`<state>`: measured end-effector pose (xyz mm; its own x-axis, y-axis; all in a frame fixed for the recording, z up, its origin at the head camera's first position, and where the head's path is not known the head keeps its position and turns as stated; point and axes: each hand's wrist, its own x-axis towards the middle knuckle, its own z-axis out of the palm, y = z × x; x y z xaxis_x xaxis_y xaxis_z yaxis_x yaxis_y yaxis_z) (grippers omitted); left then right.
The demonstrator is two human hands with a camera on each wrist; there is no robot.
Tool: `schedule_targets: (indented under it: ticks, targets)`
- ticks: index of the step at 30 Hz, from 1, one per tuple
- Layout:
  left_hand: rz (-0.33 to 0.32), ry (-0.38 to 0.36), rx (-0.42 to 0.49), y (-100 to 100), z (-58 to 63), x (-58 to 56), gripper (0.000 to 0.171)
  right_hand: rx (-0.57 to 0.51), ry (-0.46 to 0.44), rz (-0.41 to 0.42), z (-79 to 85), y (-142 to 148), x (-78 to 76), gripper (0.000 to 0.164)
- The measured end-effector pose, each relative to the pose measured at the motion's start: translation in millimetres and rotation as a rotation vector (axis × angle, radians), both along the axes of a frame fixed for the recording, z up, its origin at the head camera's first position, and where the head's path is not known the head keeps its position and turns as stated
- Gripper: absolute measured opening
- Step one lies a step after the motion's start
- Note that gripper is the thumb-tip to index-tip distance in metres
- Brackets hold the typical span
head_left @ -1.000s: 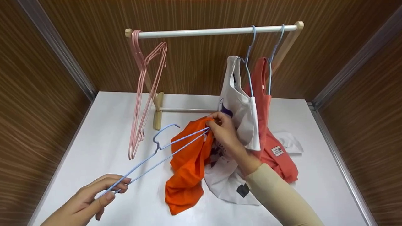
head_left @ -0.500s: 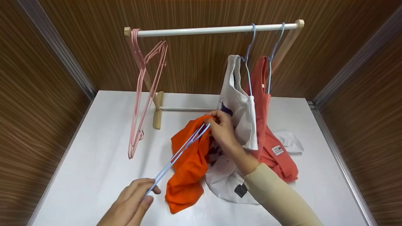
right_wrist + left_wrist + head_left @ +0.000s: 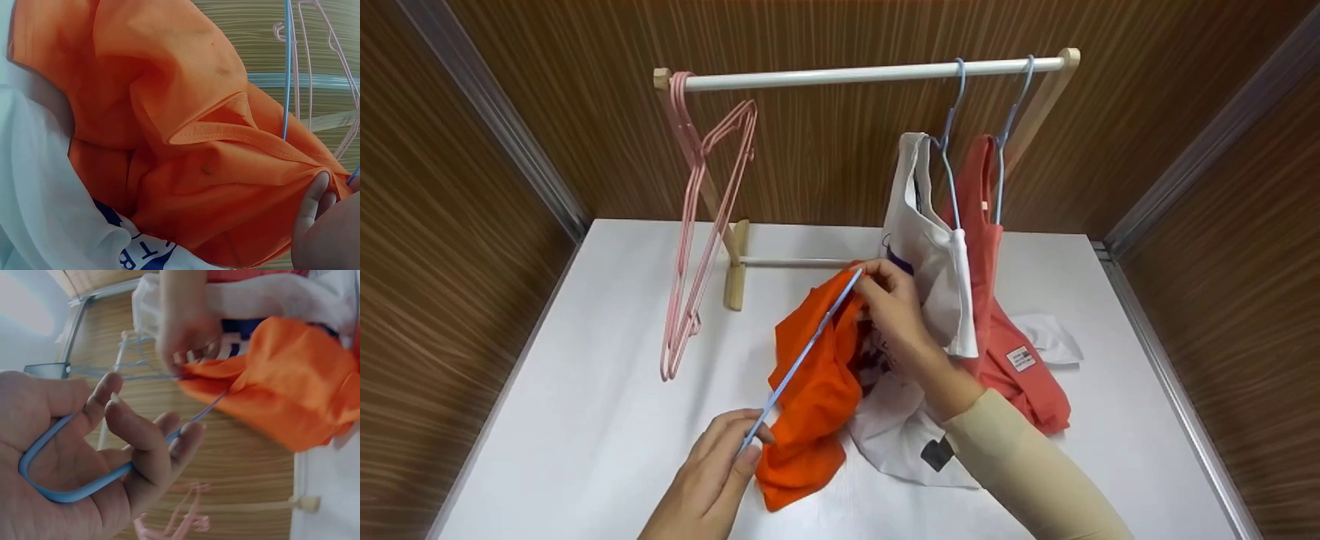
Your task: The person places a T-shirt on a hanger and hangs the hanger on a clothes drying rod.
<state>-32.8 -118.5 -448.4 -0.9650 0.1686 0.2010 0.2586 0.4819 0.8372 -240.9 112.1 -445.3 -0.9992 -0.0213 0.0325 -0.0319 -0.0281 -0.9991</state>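
My left hand grips one end of a blue wire hanger, which slants up and right across an orange garment. In the left wrist view the hanger's rounded end lies in the palm with the fingers curled about it. The far end of the hanger goes in at the garment's opening. There my right hand pinches the orange cloth; in the right wrist view the thumb and fingers hold its edge. The hanger's inserted tip is hidden by cloth and fingers.
A white rail carries pink hangers at left. At right hang a white garment and a coral red garment on blue hangers. White printed cloth lies beside the orange one. Wood-grain walls surround the white tabletop.
My left hand has moved right and slightly up, swinging the hanger until it looks nearly edge-on. The hanger's end has come to the orange opening. My right hand stays pinching the cloth.
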Motion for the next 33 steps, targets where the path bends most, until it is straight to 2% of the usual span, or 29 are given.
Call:
schedule_targets:
  ticks: [8,12,15,19,23,29,33]
  targets:
    - [-0.006,0.054,0.108,12,-6.8,-11.0,0.023,-0.075,0.096,0.022,9.0,-6,1.9,0.012]
    - [-0.010,0.065,0.123,16,-8.1,-15.0,0.022,-0.047,0.158,0.052,13.4,-9,5.9,0.016]
    - [0.002,0.024,0.130,18,-8.9,-18.1,0.019,-0.014,0.201,0.090,16.8,-10,9.9,0.018]
    - [0.016,0.017,0.148,20,-10.6,-23.1,0.017,0.029,0.297,0.140,20.8,-12,13.6,0.020]
    - [0.008,0.054,0.170,22,-13.6,-26.8,0.019,0.036,0.378,0.181,23.1,-14,17.1,0.021]
    - [0.008,0.066,0.183,26,-16.1,-31.0,0.018,0.041,0.433,0.270,22.6,-17,21.8,0.024]
    - [0.006,0.027,0.191,30,-15.5,-33.9,0.018,0.059,0.464,0.317,22.1,-19,24.3,0.030]
